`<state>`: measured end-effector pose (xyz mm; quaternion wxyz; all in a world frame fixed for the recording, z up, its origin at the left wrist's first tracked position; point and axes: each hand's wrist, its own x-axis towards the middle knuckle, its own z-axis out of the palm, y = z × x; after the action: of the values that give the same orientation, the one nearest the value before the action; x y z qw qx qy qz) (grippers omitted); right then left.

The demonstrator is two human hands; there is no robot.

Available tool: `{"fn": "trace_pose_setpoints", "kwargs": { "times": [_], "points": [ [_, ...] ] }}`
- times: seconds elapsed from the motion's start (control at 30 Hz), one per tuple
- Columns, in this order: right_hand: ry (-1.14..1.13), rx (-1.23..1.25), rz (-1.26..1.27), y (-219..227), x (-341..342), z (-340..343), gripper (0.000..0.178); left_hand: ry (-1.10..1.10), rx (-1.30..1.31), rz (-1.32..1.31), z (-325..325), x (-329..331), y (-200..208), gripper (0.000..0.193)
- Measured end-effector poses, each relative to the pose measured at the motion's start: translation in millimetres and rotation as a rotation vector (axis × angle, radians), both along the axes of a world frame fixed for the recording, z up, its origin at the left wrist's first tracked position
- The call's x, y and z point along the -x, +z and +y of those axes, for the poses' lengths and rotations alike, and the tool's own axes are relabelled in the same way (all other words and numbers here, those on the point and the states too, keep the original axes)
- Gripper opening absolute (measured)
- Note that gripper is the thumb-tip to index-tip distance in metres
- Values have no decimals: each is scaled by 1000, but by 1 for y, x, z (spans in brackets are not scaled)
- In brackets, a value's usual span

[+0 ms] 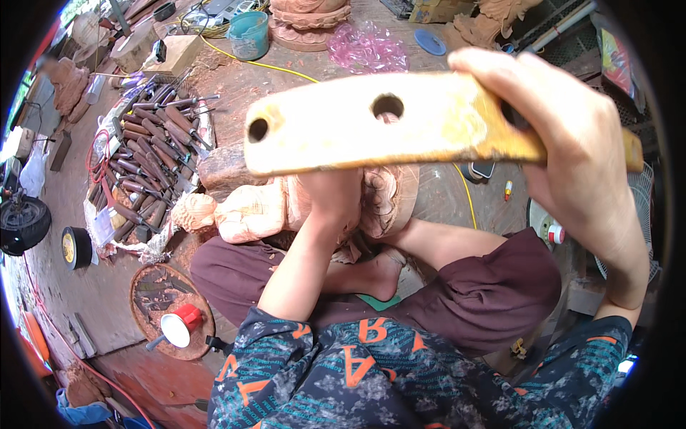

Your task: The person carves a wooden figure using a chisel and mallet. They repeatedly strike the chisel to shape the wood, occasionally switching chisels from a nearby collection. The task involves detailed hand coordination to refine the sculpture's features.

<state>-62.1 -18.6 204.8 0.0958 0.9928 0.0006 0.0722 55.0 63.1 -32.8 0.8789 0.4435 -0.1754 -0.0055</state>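
a chunky yellow block [314, 136] with holes through it is grasped near one end by the right hand [579, 129], held up close to the camera, so a good bit of the view is blocked. the left hand [333, 189] is mostly hidden behind it, so whether anything's being gripped there can't be told. just below, the carved wooden figure [250, 212] is laid on its side across the front of the crossed legs [357, 280], curly head [194, 211] to the left and rounded base [391, 200] to the right. going by what's visible, the rough shaping looks pretty much done: curls are cut, the body is rounded, and scroll-like relief is worked into the base. no paint or varnish can be seen on it, so finishing is probably left, and the middle can't be judged. past the head, a big heap of chisels [153, 139] is spread out, and nearer the person wood chips are collected in a round tray [134, 304].
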Motion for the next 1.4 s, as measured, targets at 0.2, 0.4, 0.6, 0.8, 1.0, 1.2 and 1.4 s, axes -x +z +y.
{"fn": "trace_pose_setpoints", "kwargs": {
  "times": [0.2,0.4,0.6,0.8,1.0,1.2,1.4],
  "points": [
    [-5,-373,-5,-15,8,-4,53,-289,355,335,20,15,31,17],
    [47,-478,-48,-14,-1,5,56,-254,227,72,17,18,24,20],
    [111,-392,-118,-14,-6,6,56,-410,274,40,12,13,18,26],
    [15,80,-15,-2,-13,20,57,217,-335,-622,12,-11,-19,9],
    [-74,67,57,-11,15,13,52,8,-293,-461,17,31,-12,20],
    [-99,-51,-223,-52,101,-11,61,-136,226,-898,8,82,37,26],
    [-112,46,-373,-63,121,-5,45,-90,148,-840,13,66,35,24]
  ]
}}
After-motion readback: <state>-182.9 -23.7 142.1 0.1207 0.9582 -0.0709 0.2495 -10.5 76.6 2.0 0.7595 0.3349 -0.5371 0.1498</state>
